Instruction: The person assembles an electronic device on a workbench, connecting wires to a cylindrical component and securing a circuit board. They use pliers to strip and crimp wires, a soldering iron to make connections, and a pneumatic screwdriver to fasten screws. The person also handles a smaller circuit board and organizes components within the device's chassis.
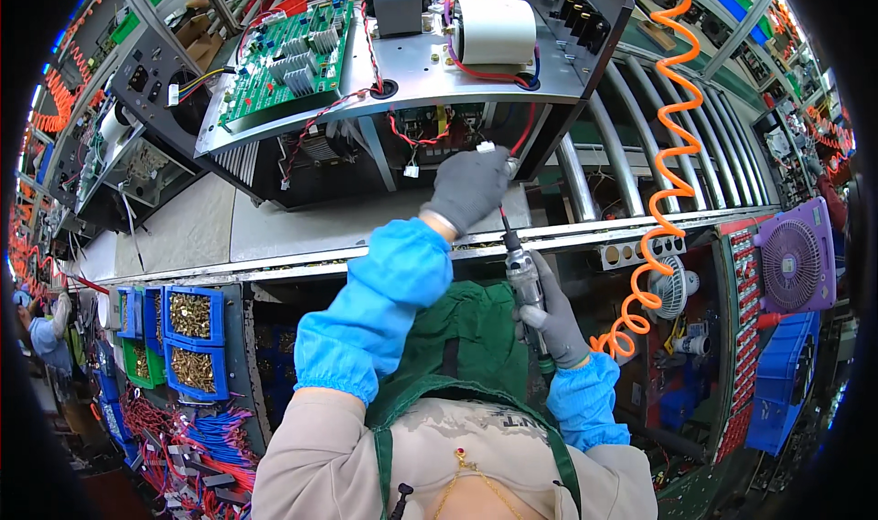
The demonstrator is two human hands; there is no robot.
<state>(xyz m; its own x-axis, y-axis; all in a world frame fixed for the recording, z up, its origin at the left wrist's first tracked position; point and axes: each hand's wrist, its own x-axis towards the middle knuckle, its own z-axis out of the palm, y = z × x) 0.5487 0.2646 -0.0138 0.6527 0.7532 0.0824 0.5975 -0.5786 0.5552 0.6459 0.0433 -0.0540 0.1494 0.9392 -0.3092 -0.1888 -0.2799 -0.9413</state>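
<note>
My left hand (469, 191), in a grey glove, is closed at the front edge of an open metal equipment chassis (421, 63). A white connector (485, 147) and a red wire (524, 131) show at its fingertips; what it pinches is hidden. Wrapped round a silver power screwdriver (524, 278) is my right hand (555, 323), gloved too. The driver's long thin bit points up and away, its tip at my left hand. On the chassis top sit a green circuit board (297, 58) and a white cylinder (495, 32). Another white plug (412, 170) dangles on wires below the top plate.
An orange coiled hose (672, 108) hangs at the right, before a roller conveyor (617, 145). Blue bins (194, 344) of brass-coloured fasteners and bundled red and blue wires (206, 442) lie at the left. A purple fan (792, 259) stands far right. Another chassis (137, 154) is at the left.
</note>
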